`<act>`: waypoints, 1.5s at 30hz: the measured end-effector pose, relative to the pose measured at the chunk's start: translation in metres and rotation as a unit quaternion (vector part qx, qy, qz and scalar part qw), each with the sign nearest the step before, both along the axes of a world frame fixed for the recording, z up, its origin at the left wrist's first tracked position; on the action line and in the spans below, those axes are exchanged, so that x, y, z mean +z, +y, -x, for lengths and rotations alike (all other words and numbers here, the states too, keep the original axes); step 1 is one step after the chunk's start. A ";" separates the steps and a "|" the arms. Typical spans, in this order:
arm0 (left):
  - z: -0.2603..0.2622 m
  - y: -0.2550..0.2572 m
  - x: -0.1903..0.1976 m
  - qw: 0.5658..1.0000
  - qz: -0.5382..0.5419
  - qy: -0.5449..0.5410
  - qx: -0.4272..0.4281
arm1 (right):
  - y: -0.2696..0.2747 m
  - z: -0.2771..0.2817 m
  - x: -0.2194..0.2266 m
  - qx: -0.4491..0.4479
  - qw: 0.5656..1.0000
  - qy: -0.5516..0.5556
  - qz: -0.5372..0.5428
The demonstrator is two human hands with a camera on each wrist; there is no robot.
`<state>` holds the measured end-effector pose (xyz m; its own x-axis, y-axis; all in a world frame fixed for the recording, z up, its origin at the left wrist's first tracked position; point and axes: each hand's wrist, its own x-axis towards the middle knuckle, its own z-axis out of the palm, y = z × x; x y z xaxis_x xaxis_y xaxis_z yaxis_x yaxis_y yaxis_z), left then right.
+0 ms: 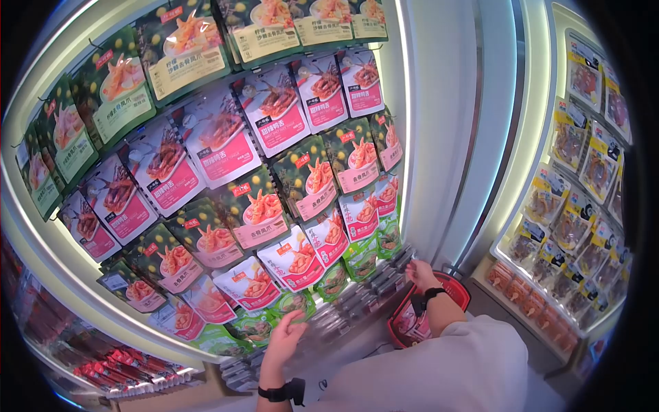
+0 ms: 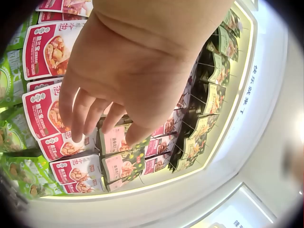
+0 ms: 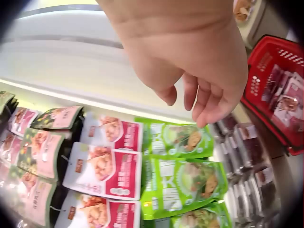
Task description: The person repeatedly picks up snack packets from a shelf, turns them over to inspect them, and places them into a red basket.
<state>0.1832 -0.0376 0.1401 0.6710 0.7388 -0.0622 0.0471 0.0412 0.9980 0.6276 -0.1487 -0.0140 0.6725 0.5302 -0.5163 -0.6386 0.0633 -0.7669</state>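
My left hand (image 1: 285,338) is held in front of the lower rows of hanging packets, fingers loosely bent, with nothing in it. In the left wrist view that hand (image 2: 128,76) hangs before white-and-red packets (image 2: 42,111) and pink-and-dark ones (image 2: 118,166). Near the rack's lower right corner is my right hand (image 1: 422,276), empty, its fingers relaxed and slightly curled. In the right wrist view the right hand (image 3: 194,71) appears just above green packets (image 3: 183,140). Whether its fingertips touch them I cannot tell.
A red basket (image 1: 463,292) with packets inside stands beside my right forearm. Clear-wrapped packs (image 1: 329,323) line the rack's bottom. Another lit rack (image 1: 583,172) of packets is at the right, past a white-and-blue panel (image 1: 449,123). Red packets (image 1: 117,367) lie at the lower left.
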 end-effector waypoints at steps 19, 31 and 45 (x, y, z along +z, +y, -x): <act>-0.088 0.003 -0.304 0.776 0.431 0.451 0.093 | -0.240 -0.008 -0.304 -0.131 0.920 0.276 0.246; -0.279 -0.120 -0.365 0.752 0.297 0.527 -0.262 | -0.209 -0.095 -0.652 -0.009 0.899 0.054 0.435; -0.253 -0.100 -0.381 0.724 0.311 0.583 -0.198 | -0.165 -0.041 -0.525 -0.116 0.781 -0.171 0.590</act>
<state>0.4360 -0.1375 -0.2409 0.0466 0.0892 -0.9949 0.9737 0.2182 0.0652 0.6690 -0.3134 -0.5392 0.8857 -0.3347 -0.3217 -0.4593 -0.7322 -0.5029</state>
